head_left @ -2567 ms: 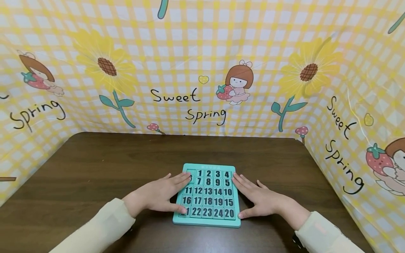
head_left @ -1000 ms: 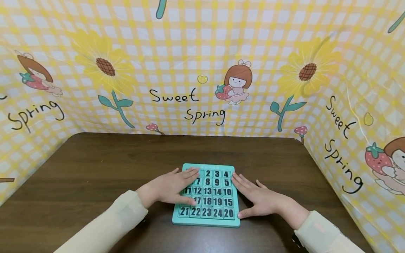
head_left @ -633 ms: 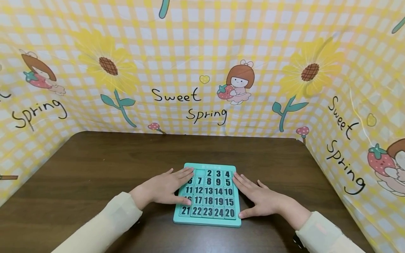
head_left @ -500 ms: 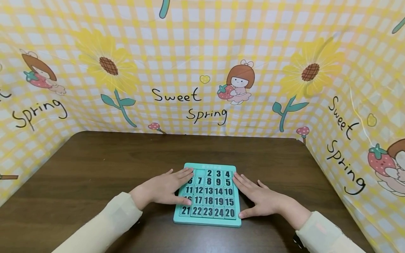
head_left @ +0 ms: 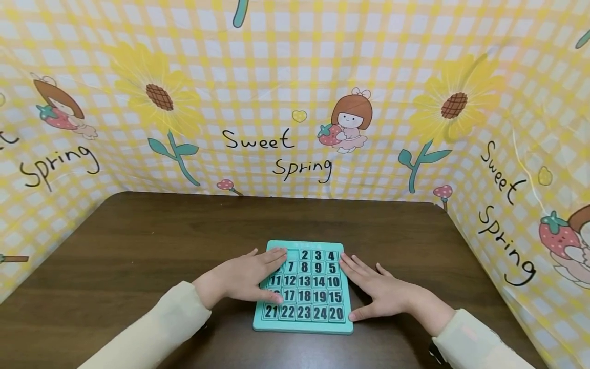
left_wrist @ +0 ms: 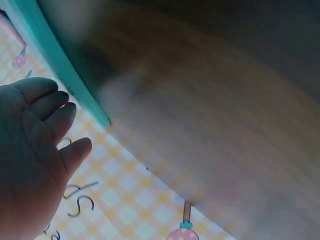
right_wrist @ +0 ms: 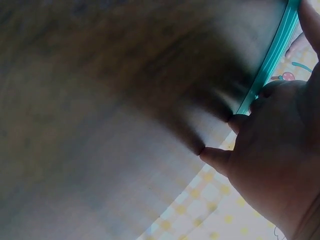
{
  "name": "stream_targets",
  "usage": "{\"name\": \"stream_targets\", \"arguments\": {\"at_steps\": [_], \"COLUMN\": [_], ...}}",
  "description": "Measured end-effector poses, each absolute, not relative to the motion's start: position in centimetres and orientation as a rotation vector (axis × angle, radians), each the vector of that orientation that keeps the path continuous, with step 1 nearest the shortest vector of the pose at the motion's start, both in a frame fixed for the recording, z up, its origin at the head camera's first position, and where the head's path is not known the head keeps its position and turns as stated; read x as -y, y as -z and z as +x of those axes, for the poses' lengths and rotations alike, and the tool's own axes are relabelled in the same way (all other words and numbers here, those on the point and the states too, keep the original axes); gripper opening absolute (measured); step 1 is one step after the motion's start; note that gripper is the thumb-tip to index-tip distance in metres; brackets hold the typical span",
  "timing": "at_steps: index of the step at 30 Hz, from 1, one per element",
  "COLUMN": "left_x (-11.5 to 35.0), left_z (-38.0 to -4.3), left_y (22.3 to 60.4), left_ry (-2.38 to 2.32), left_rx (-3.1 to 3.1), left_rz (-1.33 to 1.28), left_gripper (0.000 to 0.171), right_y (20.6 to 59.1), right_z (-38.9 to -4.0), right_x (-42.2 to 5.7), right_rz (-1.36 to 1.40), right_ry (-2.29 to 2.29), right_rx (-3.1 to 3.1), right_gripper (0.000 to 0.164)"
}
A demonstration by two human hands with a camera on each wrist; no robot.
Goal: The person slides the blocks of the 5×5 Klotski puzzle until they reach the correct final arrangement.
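Observation:
A turquoise sliding number puzzle [head_left: 301, 327] lies flat on the table, its black-numbered tiles set in rows. An unfilled slot [head_left: 292, 255] shows in the top row, left of the 2 tile [head_left: 304, 255]. My left hand [head_left: 241, 277] reaches over the puzzle's left side, fingers straight, fingertips at the top-left corner and thumb over the 16 tile's place. Whatever lies under those fingers is hidden. Along the right edge rests my right hand [head_left: 380, 292], fingers extended, thumb near the lower right corner. Both wrist views show the puzzle's edge [left_wrist: 65, 70] beside the fingers.
A dark wood-grain table [head_left: 184, 220] carries the puzzle near its front. Yellow checked cloth [head_left: 258, 66] with printed flowers and figures stands up behind it and along both sides.
The unfilled slot has gone from the top-left corner to the second place, and the 1 tile is out of sight. My left hand has shifted slightly right; the right hand stays by the edge.

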State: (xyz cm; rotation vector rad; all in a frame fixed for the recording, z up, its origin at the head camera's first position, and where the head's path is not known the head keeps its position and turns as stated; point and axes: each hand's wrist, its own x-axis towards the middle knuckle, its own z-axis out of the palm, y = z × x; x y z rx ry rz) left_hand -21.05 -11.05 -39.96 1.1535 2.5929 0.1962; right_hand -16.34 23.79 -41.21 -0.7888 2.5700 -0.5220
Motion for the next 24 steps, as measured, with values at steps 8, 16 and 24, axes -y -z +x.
{"name": "stream_targets", "arguments": {"at_steps": [8,16,24], "left_x": [8.9,7.8,8.2], "left_z": [-21.7,-22.2,-22.5], "left_y": [40.0,40.4,40.6], "left_ry": [-0.150,-0.121,-0.112], "left_rx": [-2.568,-2.568,-2.575], "left_rz": [1.248,1.230,1.199], "left_gripper": [0.098,0.097,0.098], "right_y": [41.2,41.5,41.5], "right_z": [-16.3,-16.2,-16.3], "right_x": [-23.8,-23.8,-24.0], "right_rz": [-0.785,-0.782,-0.799], "right_ry": [0.535,0.532,0.518], "right_rx": [-2.560,-2.573,-2.583], "right_gripper": [0.111,0.111,0.111]}}
